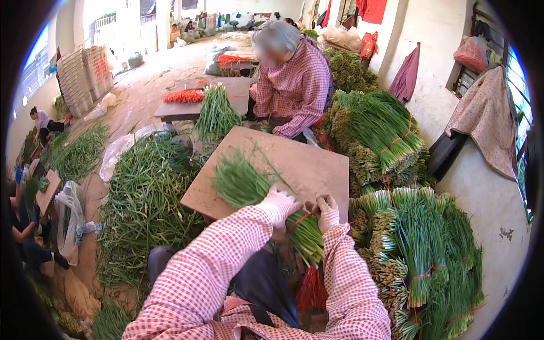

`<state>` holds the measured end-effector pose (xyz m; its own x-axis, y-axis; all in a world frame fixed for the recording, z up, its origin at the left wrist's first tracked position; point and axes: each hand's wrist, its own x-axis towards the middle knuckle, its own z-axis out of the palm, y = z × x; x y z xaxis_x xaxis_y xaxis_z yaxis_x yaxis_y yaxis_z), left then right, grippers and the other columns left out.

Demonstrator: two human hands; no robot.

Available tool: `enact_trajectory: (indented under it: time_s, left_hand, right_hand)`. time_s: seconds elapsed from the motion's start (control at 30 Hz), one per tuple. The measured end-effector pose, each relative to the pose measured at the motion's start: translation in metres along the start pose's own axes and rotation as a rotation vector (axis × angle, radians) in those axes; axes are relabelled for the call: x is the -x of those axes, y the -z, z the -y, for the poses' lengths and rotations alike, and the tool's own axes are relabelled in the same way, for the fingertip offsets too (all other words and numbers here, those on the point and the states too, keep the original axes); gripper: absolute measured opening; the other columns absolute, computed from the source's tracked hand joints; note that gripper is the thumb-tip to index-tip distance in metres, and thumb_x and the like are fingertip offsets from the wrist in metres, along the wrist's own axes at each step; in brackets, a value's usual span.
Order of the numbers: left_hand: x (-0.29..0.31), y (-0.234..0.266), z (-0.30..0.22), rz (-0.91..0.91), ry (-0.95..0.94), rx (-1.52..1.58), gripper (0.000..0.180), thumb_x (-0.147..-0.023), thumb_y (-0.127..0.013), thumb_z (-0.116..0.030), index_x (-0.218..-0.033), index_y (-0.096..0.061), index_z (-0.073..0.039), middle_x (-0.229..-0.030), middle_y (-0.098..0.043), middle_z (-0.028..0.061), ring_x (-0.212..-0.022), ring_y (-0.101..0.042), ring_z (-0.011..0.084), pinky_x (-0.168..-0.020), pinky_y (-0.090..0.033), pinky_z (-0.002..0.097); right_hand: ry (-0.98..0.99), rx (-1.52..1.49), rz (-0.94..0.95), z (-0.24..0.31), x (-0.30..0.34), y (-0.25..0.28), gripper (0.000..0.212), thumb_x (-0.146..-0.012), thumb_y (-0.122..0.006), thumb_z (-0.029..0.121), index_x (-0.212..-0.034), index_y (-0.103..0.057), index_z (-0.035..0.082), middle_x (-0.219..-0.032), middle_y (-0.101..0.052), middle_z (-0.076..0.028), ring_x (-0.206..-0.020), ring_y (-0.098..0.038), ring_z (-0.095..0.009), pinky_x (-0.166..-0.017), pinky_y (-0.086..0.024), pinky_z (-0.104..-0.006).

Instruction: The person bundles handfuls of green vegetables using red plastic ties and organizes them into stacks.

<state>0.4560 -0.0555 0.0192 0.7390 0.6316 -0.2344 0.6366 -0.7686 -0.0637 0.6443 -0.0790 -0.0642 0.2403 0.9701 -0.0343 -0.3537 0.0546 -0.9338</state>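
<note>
On the tilted brown board (328, 170) over my lap lies a bundle of long green chives (241, 178), with its stalk ends toward me. My left hand (276, 207), in a pale glove, is closed over the middle of the bundle. A red tie (298, 222) goes round the stalks just below that hand. My right hand (326, 213), also gloved, is beside the tie at the bundle's right. Its fingers are curled together; whatever they pinch is too small to make out. Below the stalk ends hangs a bunch of red ties (311, 290).
Tied chive bundles are stacked at my right (419, 249) and farther back (377, 130). A heap of loose greens (150, 198) lies at my left. Across from me a person (297, 85) sits by another board (229, 90) holding chives (217, 113) and red ties (184, 96).
</note>
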Motion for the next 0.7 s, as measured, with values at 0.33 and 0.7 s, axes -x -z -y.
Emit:
enact_trajectory:
  time_s: [0.33, 0.7]
  left_hand:
    - [0.014, -0.048, -0.003, -0.771, 0.015, -0.022, 0.043, -0.072, -0.063, -0.032, -0.113, -0.061, -0.018, -0.12, -0.058, 0.007, -0.12, -0.05, 0.0268, -0.101, -0.032, 0.0587]
    - [0.067, -0.131, -0.107, -0.18, 0.495, 2.319, 0.087, -0.08, -0.071, -0.057, -0.141, -0.031, -0.01, -0.131, -0.048, 0.0116, -0.115, -0.053, 0.0251, -0.094, -0.046, 0.0474]
  right_hand:
    - [-0.018, 0.876, 0.599, 0.044, -0.041, 0.018, 0.087, -0.075, -0.08, 0.043, -0.136, -0.042, -0.006, -0.127, -0.056, -0.017, -0.116, -0.055, -0.026, -0.101, -0.044, -0.0377]
    - [-0.793, 0.56, 0.664, 0.025, 0.019, -0.015, 0.061, -0.076, -0.08, 0.042, -0.118, -0.062, 0.002, -0.108, -0.069, -0.01, -0.095, -0.065, -0.018, -0.088, -0.052, -0.0332]
